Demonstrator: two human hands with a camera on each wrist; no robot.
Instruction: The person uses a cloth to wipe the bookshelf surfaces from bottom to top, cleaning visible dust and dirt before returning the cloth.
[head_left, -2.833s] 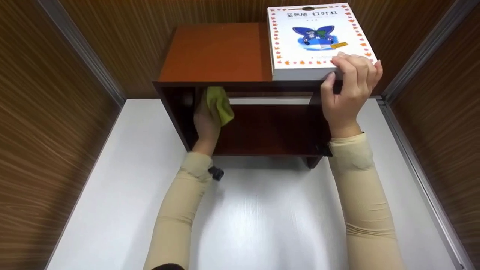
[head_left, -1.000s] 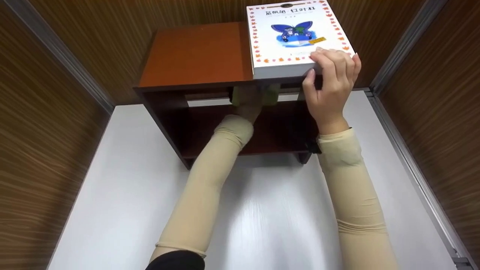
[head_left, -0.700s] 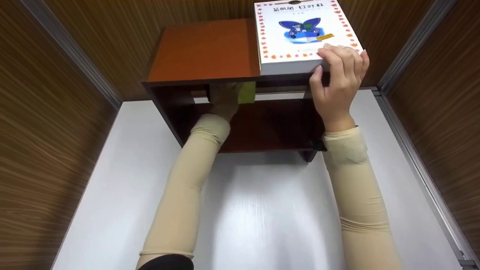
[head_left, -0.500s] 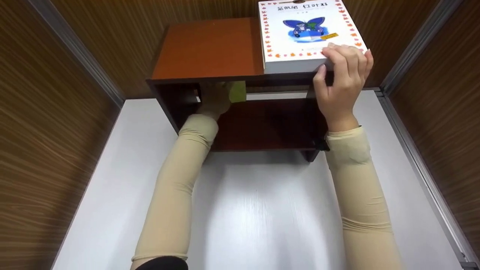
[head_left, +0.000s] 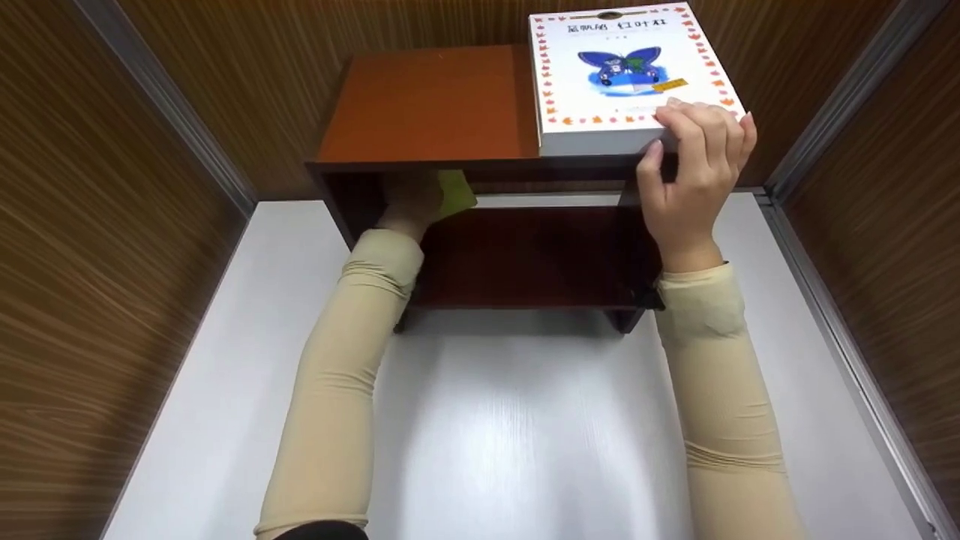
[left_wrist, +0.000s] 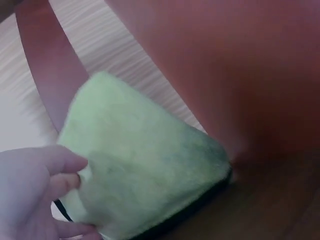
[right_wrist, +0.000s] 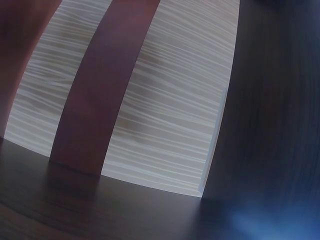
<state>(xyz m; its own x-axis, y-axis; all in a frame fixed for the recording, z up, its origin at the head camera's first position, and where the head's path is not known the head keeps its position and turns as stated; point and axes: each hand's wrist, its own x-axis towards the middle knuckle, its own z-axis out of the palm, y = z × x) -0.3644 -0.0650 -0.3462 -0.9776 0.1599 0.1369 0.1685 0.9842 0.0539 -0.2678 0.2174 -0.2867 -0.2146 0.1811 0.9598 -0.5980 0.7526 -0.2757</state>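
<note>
A small reddish-brown wooden shelf (head_left: 435,105) stands against the back wall. My left hand (head_left: 411,201) reaches into its upper opening on the left side, in shadow under the top board. Between thumb and fingers it holds a yellow-green cloth (head_left: 455,195). The left wrist view shows the folded cloth (left_wrist: 140,150) against the shelf's inner surfaces, with one corner near a joint between boards. A thick white book (head_left: 630,67) with a butterfly cover lies on the top's right side. My right hand (head_left: 694,176) grips the book's front right corner, fingers over the cover, thumb at the front edge.
Below the opening is a dark red-brown lower board (head_left: 525,255) on short side legs. The shelf stands on a white table (head_left: 495,420). Wood-grain panels (head_left: 97,225) enclose the left, back and right. A dark device sits at the right wrist, beside the shelf's right side.
My left hand has moved the cloth from the middle of the opening toward its left side. The right hand keeps its place on the book, and the head view has shifted slightly.
</note>
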